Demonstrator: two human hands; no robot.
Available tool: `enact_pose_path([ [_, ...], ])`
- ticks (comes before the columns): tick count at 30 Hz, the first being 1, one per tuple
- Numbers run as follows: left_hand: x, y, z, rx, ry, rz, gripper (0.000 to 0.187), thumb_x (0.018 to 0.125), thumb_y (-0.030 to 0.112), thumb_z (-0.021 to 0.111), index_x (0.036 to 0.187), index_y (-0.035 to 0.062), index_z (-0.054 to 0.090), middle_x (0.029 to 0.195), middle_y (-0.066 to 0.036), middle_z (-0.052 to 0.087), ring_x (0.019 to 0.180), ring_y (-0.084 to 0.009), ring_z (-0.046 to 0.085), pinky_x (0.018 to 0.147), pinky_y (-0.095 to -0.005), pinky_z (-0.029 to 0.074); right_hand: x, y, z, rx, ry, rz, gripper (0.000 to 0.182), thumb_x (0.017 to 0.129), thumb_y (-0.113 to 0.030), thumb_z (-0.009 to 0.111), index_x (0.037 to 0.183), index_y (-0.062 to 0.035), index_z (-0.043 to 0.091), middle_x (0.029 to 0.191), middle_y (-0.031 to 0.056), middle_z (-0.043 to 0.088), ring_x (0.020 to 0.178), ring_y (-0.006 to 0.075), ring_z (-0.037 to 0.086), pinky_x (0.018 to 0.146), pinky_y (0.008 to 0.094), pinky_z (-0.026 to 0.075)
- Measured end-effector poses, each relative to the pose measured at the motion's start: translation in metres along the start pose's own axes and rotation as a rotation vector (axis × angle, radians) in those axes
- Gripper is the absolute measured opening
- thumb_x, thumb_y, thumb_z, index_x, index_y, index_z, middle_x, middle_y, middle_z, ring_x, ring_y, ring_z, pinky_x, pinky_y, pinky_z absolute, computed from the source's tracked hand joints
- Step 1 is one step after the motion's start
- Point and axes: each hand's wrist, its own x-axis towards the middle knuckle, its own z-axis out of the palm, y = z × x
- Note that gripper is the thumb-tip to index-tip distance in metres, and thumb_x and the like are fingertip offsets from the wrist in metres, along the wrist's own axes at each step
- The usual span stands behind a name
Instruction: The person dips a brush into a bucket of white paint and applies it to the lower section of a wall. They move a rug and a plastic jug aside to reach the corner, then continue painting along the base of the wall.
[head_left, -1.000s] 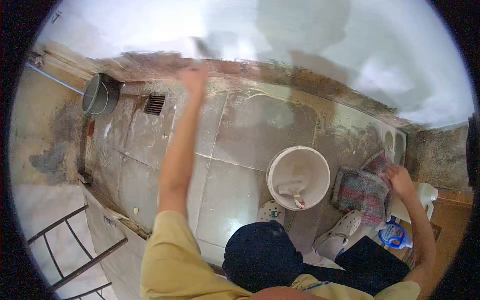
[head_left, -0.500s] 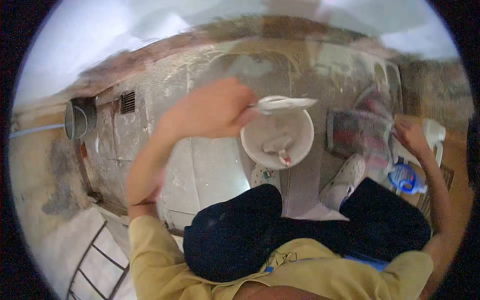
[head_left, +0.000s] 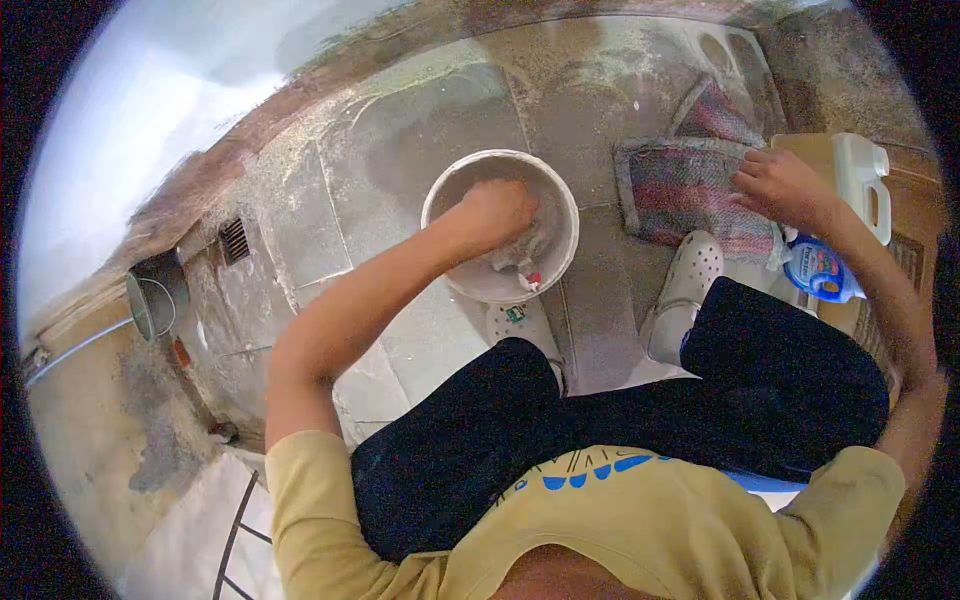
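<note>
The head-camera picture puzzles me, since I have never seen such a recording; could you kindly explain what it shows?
There is no machine here: a person wears one camera on the head, looking down at their own two bare hands, and the wide lens bends the edges. The left hand reaches into a round white plastic bucket smeared with white paste; its grip is hidden, though a small tool with a red tip lies inside. The right hand rests on a striped red and grey cloth mat on the dusty tiled floor. Nearby stand a white plastic jug and a blue-labelled bottle.

White bucket (head_left: pixel 452 195) and woven rug (head_left: pixel 680 190)

My bucket stands upright mid-floor, paste-smeared inside; my striped rug lies flat just beside it.
</note>
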Motion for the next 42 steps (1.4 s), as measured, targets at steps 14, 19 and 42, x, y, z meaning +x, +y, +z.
enact_pose_path([
  [14,-0.070,0.028,-0.083,-0.085,0.011,-0.128,0.015,0.079,0.012,0.055,0.078,0.0004,0.064,0.077,-0.021,0.064,0.075,-0.0382,0.063,0.066,-0.0444,0.051,-0.005,0.019,0.039,0.079,0.102,0.002,0.022,0.078,-0.023,0.064,0.081,-0.0042,0.053,0.077,0.0138,0.055,0.078,0.0333,0.057,0.070,0.0439,0.046],
  [19,-0.155,0.012,-0.082,-0.307,0.155,-0.172,0.019,0.082,0.020,0.060,0.078,0.0015,0.063,0.077,-0.023,0.061,0.071,-0.0401,0.060,0.065,-0.0475,0.047,0.002,0.023,0.031,0.095,0.065,0.023,0.022,0.078,-0.022,0.063,0.083,-0.0037,0.053,0.077,0.0142,0.055,0.077,0.0347,0.056,0.071,0.0445,0.046],
  [42,-0.153,0.027,0.075,-0.617,1.019,-0.756,0.042,0.082,0.020,0.066,0.111,-0.0003,0.042,0.073,-0.019,0.060,0.060,-0.0369,0.059,0.056,-0.0470,0.046,0.019,0.030,0.040,0.211,-0.183,0.250,0.027,0.078,-0.025,0.064,0.093,-0.0027,0.063,0.092,0.0174,0.062,0.084,0.0359,0.059,0.078,0.0434,0.047],
])
